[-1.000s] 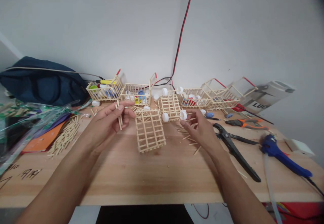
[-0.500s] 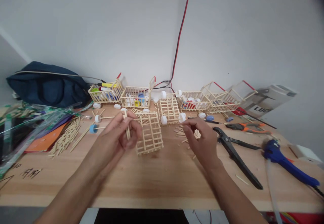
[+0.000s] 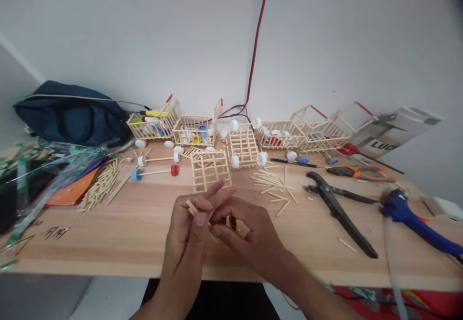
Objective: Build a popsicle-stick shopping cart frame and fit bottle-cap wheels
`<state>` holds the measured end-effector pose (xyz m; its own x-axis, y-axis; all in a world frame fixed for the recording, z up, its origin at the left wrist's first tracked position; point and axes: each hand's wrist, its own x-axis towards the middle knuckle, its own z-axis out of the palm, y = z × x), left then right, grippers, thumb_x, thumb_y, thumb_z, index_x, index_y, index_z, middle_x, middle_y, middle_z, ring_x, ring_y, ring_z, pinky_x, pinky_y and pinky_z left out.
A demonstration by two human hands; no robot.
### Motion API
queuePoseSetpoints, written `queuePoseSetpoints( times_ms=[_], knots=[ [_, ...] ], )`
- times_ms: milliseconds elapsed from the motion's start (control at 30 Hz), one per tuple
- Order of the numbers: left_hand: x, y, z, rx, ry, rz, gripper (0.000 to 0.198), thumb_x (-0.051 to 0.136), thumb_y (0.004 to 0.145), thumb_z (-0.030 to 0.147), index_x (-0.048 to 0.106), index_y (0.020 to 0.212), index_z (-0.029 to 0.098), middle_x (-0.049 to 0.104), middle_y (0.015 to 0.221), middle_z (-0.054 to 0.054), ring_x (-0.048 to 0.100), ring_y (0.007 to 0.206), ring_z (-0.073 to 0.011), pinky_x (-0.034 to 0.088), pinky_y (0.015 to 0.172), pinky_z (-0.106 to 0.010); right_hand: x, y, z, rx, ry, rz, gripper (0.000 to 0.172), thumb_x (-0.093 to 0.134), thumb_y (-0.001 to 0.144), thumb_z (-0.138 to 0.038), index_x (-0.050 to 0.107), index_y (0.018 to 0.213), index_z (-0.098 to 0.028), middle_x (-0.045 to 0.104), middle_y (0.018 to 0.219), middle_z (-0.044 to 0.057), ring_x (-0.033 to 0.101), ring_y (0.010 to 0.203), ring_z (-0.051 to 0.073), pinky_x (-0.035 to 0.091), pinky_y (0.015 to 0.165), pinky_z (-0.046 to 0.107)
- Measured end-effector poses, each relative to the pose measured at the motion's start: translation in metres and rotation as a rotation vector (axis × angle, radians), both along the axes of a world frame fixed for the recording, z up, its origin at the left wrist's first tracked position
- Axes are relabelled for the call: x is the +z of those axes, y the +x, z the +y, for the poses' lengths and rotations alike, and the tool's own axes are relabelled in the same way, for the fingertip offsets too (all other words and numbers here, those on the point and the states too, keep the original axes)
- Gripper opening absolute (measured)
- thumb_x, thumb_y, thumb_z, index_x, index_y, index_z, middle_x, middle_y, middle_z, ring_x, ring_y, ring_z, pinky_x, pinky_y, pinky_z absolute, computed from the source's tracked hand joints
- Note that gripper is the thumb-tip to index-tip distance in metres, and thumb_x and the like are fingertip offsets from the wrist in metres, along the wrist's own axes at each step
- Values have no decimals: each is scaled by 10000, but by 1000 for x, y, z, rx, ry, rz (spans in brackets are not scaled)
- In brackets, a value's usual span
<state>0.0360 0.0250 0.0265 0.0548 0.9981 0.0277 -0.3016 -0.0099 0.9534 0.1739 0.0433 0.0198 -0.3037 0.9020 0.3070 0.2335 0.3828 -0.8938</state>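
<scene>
Left of the stick grid [image 3: 211, 170] on the table [image 3: 108, 243] lay axles [image 3: 158, 159], then a stick pile [image 3: 99, 186]; behind it, a cart [image 3: 195, 117]; right, pliers [image 3: 342, 220], then a glue gun [image 3: 415, 220]; before it were left hand [image 3: 186, 235] and right hand [image 3: 249, 228].

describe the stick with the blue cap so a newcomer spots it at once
On the wooden table, find the dark blue bag at left. Nearer and right, past the pile of loose sticks, lies the capped stick. Its left end has a blue cap, its right a red cap; the stick just behind has only white caps.
</scene>
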Motion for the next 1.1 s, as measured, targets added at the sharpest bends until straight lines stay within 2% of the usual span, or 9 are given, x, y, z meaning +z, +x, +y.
queuePoseSetpoints(
  times_ms=[233, 400, 500, 667, 833, 1000, 1100],
  knots=[
    [-11, 3, -5, 22, -7, 3, 112, 460, 952, 377, 433, 907, 278, 592, 1334, -26, 439, 1340, -196, 368, 1077, -411, -3, -1, -7, 48, -194, -18, 75, 617, 861, -284, 660, 895, -232, 662, 766, -42, 533, 636, 89, 408, 605, 212],
    [-22, -2, -11, 50, 39, 79, 133, 445, 961, 375, 456, 953, 242, 650, 1248, -72, 460, 1325, -204, 344, 1098, -404, -8, 3, -13, 19, -217, -75, 84, 571, 892, -265, 643, 900, -222, 656, 793, -32, 541, 687, 96, 408, 651, 216],
    [-25, -7, -13, 34, 43, 183, 153, 430, 966, 375, 480, 981, 232, 641, 1260, -74, 514, 1278, -207, 404, 1050, -367, -9, 6, -14, 32, -198, -81, 79, 568, 901, -270, 633, 899, -226, 642, 802, -39, 518, 675, 84, 388, 621, 198],
    [-26, -16, -13, -23, 12, 336, 172, 438, 956, 399, 507, 948, 241, 662, 1223, -42, 555, 1231, -187, 473, 964, -288, -14, 2, -19, 45, -217, -102, 81, 576, 900, -266, 632, 869, -216, 634, 809, -40, 498, 658, 74, 370, 593, 187],
    [-27, -18, -13, -93, -13, 329, 173, 420, 964, 393, 505, 978, 243, 658, 1232, -37, 564, 1216, -168, 443, 1013, -290, -22, -5, -28, 32, -289, -67, 78, 572, 895, -244, 638, 905, -204, 658, 831, -28, 543, 722, 92, 405, 669, 206],
    [-26, -18, -14, -56, 0, 324, 272, 424, 961, 393, 496, 1177, 244, 650, 1248, -68, 560, 1225, -174, 447, 1007, -286, -20, -8, -31, -9, -325, -91, 101, 588, 883, -264, 666, 896, -200, 661, 788, -28, 507, 649, 88, 386, 615, 209],
    [-25, -18, -13, -19, 19, 320, 267, 439, 959, 361, 498, 1198, 258, 678, 1200, -65, 605, 1164, -174, 458, 993, -293, -17, -8, -30, 4, -312, -61, 96, 595, 873, -228, 680, 909, -203, 678, 813, -26, 525, 666, 89, 390, 622, 205]
  ],
)
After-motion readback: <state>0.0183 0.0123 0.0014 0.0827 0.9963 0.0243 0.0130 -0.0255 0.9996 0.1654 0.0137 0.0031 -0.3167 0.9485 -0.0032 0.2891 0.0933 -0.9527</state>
